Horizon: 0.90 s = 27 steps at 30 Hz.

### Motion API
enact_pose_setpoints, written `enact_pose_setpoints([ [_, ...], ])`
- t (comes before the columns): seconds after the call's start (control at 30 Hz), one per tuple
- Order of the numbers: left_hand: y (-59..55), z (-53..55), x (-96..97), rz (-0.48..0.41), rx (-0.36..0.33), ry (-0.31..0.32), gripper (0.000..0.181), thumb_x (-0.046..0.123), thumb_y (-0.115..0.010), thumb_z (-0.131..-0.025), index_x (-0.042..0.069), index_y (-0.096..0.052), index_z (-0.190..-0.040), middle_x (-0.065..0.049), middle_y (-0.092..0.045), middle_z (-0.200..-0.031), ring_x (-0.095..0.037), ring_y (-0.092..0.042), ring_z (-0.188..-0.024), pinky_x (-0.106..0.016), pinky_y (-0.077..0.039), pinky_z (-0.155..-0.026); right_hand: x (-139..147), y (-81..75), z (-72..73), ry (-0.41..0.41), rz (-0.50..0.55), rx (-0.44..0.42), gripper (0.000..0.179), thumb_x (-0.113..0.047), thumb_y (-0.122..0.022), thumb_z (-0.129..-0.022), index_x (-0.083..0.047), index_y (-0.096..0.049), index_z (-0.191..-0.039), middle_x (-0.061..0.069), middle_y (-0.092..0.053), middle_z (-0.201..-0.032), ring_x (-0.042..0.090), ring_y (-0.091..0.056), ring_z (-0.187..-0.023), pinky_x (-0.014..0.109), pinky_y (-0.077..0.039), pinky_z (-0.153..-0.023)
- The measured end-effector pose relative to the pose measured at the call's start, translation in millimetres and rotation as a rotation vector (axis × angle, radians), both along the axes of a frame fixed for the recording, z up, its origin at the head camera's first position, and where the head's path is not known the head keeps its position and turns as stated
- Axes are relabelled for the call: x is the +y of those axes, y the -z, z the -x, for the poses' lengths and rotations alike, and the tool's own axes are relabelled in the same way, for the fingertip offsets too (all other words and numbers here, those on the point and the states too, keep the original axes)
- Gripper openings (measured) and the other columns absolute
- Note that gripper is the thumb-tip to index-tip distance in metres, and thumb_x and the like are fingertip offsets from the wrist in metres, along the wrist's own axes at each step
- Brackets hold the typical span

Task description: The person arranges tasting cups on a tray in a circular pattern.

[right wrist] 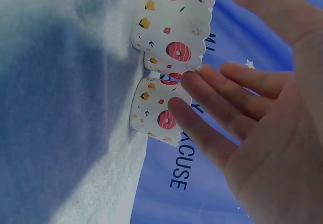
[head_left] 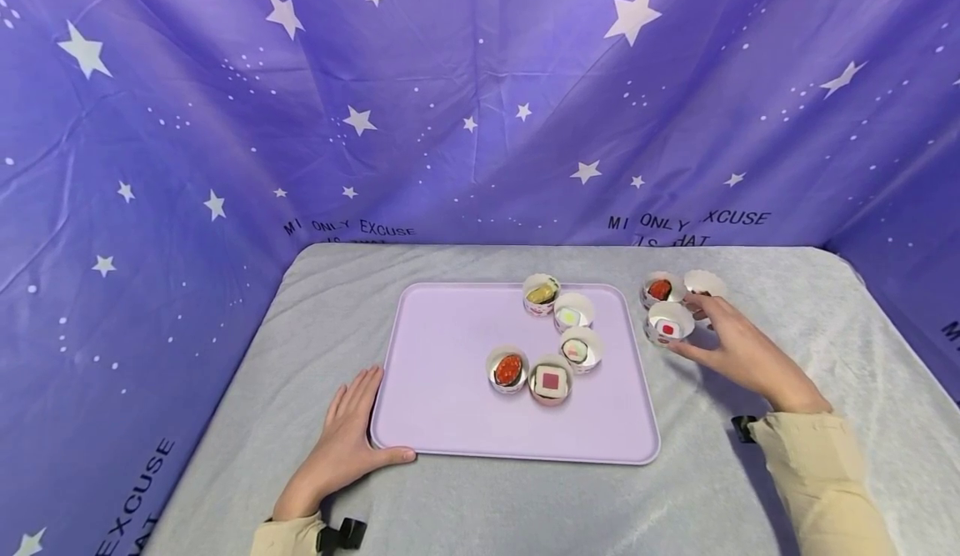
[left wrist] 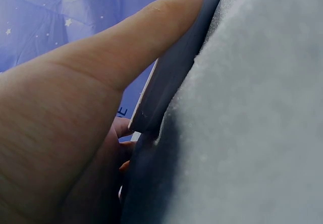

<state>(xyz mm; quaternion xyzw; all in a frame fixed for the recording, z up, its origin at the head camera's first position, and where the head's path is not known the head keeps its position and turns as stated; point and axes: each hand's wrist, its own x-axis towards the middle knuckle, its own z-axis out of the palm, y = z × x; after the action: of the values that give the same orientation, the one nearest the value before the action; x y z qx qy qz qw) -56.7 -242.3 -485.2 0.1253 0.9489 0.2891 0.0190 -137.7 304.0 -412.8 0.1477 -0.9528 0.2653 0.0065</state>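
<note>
At the near left corner of a lilac tray, my left hand has its straight fingers along the left side and its thumb at the front edge. The left wrist view shows that thumb close up against the tray's side. My right hand reaches over three paper cups right of the tray, thumb and fingers spread. Its thumb tip is right by the front cup, which has a toy sushi roll inside. Behind are a cup with red-topped sushi and a cup partly hidden by the fingers.
Several paper cups with toy sushi stand on the tray's right half, among them a red-topped one, a square one and a yellow-topped one. Grey cloth covers the table. A purple star-printed curtain hangs behind it.
</note>
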Motion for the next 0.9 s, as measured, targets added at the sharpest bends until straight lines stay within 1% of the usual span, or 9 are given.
enact_pose_setpoints([
  [0.1,-0.2,-0.3,-0.1,-0.001,-0.004,-0.001,0.127,0.067,-0.081,-0.066,0.003,-0.021,-0.158,-0.019,-0.025,-0.162,-0.038,-0.017,-0.150,-0.061,-0.007,-0.118,-1,1.0,0.7,0.013,0.008,-0.026,0.080,-0.036,-0.075,-0.088,0.009,-0.038,-0.143,0.029,-0.049,-0.133,0.045,-0.052,-0.115,0.064,-0.044,-0.090],
  [0.2,-0.3,-0.7,-0.3,-0.001,-0.007,-0.002,0.127,0.067,-0.080,-0.066,0.003,-0.021,-0.158,-0.019,-0.025,-0.162,-0.038,-0.017,-0.150,-0.062,-0.007,-0.118,-1,3.0,2.1,0.020,0.012,-0.034,0.081,-0.036,-0.075,-0.088,0.010,-0.037,-0.143,0.030,-0.048,-0.133,0.047,-0.052,-0.115,0.065,-0.044,-0.091],
  [0.37,-0.4,-0.9,-0.6,-0.002,-0.007,-0.004,0.126,0.067,-0.080,-0.066,0.003,-0.021,-0.158,-0.019,-0.025,-0.162,-0.038,-0.017,-0.150,-0.062,-0.007,-0.118,-1,7.1,5.6,0.008,0.008,-0.012,0.076,-0.034,-0.077,-0.087,0.010,-0.042,-0.139,0.031,-0.051,-0.128,0.047,-0.055,-0.110,0.063,-0.046,-0.089],
  [0.57,-0.2,0.1,-0.2,0.001,0.001,-0.004,0.127,0.068,-0.080,-0.066,0.003,-0.021,-0.158,-0.018,-0.025,-0.162,-0.037,-0.017,-0.151,-0.061,-0.007,-0.118,-3,10.8,11.5,-0.024,0.012,0.020,0.066,-0.028,-0.079,-0.086,0.010,-0.048,-0.130,0.027,-0.058,-0.117,0.044,-0.060,-0.103,0.060,-0.048,-0.087],
  [0.67,-0.4,0.4,0.0,-0.001,0.008,-0.003,0.127,0.067,-0.080,-0.066,0.003,-0.021,-0.157,-0.019,-0.025,-0.162,-0.038,-0.017,-0.150,-0.061,-0.007,-0.118,-5,11.9,13.7,-0.022,0.013,0.034,0.062,-0.026,-0.081,-0.084,0.009,-0.050,-0.125,0.024,-0.059,-0.111,0.041,-0.061,-0.099,0.055,-0.050,-0.084],
  [0.8,-0.7,0.3,0.2,-0.007,0.007,-0.002,0.127,0.067,-0.081,-0.066,0.003,-0.021,-0.157,-0.019,-0.025,-0.162,-0.038,-0.017,-0.150,-0.061,-0.007,-0.118,-9,14.5,16.1,-0.025,0.000,0.077,0.057,-0.025,-0.084,-0.080,0.007,-0.055,-0.117,0.018,-0.062,-0.102,0.031,-0.061,-0.092,0.045,-0.049,-0.078],
  [0.9,-0.7,0.1,0.1,-0.010,0.001,-0.002,0.127,0.066,-0.081,-0.066,0.003,-0.021,-0.158,-0.019,-0.025,-0.162,-0.038,-0.017,-0.150,-0.061,-0.007,-0.118,-12,16.7,18.0,-0.039,-0.005,0.092,0.056,-0.026,-0.085,-0.079,0.006,-0.056,-0.115,0.016,-0.063,-0.100,0.029,-0.060,-0.091,0.043,-0.048,-0.077],
])
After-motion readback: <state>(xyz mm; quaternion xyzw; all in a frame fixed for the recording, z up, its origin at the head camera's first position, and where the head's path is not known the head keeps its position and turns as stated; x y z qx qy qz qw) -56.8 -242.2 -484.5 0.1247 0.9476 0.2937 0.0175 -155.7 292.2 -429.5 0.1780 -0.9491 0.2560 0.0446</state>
